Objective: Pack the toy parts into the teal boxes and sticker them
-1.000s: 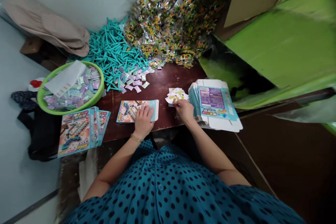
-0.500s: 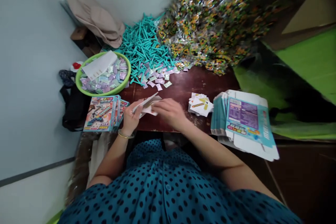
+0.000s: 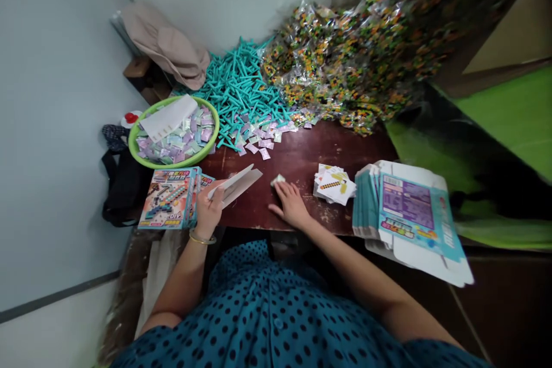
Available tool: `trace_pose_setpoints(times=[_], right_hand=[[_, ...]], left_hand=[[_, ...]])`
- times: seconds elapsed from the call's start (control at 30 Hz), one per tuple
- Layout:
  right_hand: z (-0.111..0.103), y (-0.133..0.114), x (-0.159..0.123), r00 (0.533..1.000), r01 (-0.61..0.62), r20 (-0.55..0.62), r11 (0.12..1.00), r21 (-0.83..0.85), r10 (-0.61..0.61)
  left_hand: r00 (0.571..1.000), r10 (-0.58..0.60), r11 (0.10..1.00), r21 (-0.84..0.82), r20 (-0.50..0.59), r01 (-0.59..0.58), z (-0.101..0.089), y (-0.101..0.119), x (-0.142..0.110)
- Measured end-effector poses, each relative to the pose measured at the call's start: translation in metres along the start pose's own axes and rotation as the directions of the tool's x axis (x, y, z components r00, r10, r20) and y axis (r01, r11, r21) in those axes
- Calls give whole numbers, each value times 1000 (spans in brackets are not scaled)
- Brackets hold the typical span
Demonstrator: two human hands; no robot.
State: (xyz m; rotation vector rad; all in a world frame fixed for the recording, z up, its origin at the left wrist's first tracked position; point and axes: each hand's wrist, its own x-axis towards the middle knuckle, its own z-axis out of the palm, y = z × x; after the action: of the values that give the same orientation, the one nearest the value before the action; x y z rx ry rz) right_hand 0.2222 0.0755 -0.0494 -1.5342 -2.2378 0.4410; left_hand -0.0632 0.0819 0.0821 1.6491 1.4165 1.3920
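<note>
My left hand [image 3: 209,207], with a bangle at its wrist, grips a folded white paper [image 3: 242,187] that stands partly open toward the right. My right hand [image 3: 291,204] rests palm down on the dark red table, fingers spread. Its fingertips touch a small pale sachet [image 3: 278,179] lying on the wood. Right of that hand is a loose pile of white printed cards [image 3: 335,185], the top one showing a yellow and black pickaxe-like picture. Beside my left hand stand several printed boxes [image 3: 166,198].
A green-rimmed basket [image 3: 217,126] holds many small sachets and a white sheet. Behind lie a heap of teal sticks [image 3: 244,83], scattered sachets [image 3: 264,153] and clear bags of orange, green and black pieces [image 3: 336,63]. Flattened teal boxes [image 3: 407,207] are stacked at the right.
My right hand has left the paper and moved right and down onto the table, at the small sachet. My left hand keeps the paper, which now tilts more openly.
</note>
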Motion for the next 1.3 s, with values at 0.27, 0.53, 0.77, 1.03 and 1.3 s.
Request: trace_pose_setpoints(times=[0.27, 0.53, 0.77, 1.03, 1.3], right_hand=[[-16, -20, -114, 989, 106, -134, 920, 378, -59], [-70, -101, 1, 894, 432, -343, 755, 493, -288], [-79, -19, 92, 878, 73, -455, 898, 435, 149], [-101, 128, 230, 898, -404, -149, 910, 91, 413], [-92, 124, 300, 871, -490, -109, 862, -131, 478]], left_hand=[[986, 124, 992, -31, 113, -121, 4, 6, -6], [918, 290, 953, 4, 269, -302, 17, 21, -18], [842, 332, 873, 199, 426, -445, 45, -36, -39], [708, -12, 921, 283, 706, -267, 68, -56, -43], [822, -250, 955, -9, 511, 296, 118, -44, 50]])
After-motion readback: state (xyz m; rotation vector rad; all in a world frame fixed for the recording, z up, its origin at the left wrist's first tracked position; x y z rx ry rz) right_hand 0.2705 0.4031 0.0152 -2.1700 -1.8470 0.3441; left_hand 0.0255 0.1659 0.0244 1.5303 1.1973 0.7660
